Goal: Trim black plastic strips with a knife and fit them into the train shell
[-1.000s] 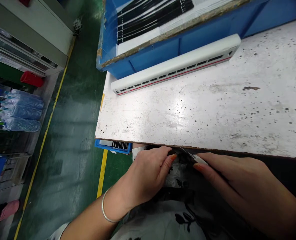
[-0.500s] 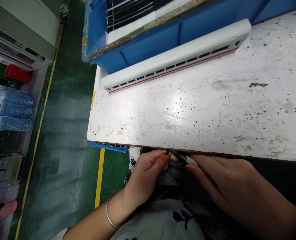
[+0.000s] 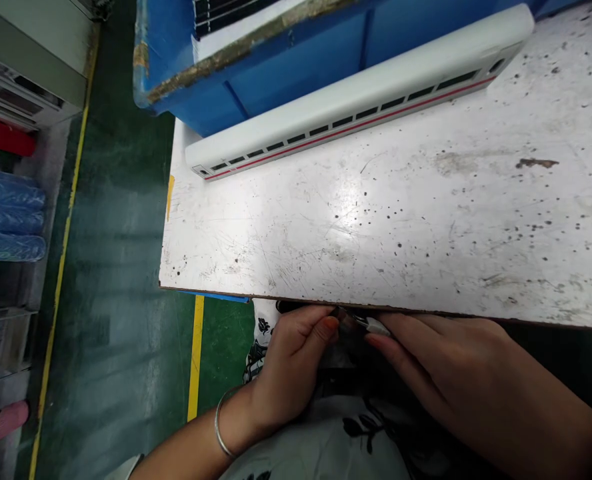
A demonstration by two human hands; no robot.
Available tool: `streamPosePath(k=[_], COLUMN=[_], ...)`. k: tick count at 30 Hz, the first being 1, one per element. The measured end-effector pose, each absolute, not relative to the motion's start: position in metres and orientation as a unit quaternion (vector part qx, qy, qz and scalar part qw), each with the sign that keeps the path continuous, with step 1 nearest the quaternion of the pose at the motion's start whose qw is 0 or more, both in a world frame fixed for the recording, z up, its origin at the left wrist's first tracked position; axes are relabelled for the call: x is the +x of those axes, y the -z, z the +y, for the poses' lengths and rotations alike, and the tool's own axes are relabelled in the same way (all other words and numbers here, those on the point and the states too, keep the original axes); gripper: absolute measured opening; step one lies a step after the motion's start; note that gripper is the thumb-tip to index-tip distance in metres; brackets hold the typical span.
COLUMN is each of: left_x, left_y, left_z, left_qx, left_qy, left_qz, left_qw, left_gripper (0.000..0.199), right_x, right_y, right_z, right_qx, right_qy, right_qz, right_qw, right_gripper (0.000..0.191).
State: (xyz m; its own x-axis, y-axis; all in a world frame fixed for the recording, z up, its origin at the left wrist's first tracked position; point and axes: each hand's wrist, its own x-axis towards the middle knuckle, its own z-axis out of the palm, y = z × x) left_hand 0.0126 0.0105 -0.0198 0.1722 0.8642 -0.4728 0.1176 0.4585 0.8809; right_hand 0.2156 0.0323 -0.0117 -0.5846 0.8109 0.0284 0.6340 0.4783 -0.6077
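Note:
Both my hands are just below the front edge of a scratched white-topped table (image 3: 356,227), holding a small silver-and-black piece (image 3: 369,325) between them. My left hand (image 3: 289,367), with a thin metal bangle (image 3: 221,427) on its wrist, pinches the piece's dark end. My right hand (image 3: 441,373) presses its silver end between fingers and thumb. The fingers hide most of the piece, so its exact shape cannot be made out. A long white train-shaped shell (image 3: 346,113) with dark window slots and a red stripe lies on the tabletop, out of reach of neither hand's contact.
A blue crate (image 3: 256,67) with a worn rim stands behind the shell, holding black strips on white backing. Left of the table are a green floor with yellow lines (image 3: 196,353), blue-wrapped bundles (image 3: 9,220), a red container (image 3: 3,137) and a grey cabinet (image 3: 31,73).
The view has shifted, so the table, shell and crate sit further left and higher. My hands have stayed together on the small piece, which now shows less from behind my fingers.

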Motion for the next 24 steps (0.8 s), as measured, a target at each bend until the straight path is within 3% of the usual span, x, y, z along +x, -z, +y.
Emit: streamPosePath(k=[24], left_x=[0.0136], left_y=[0.0228], left_z=[0.0064], left_qx=[0.389], left_qy=[-0.316], left_qz=[0.574], left_qw=[0.648], left_gripper=[0.042], right_x=[0.2146], right_y=[0.0073], right_z=[0.0324], right_qx=[-0.432], right_qy=[-0.277], right_qz=[-0.847], right_qw=[0.140], right_gripper=[0.033])
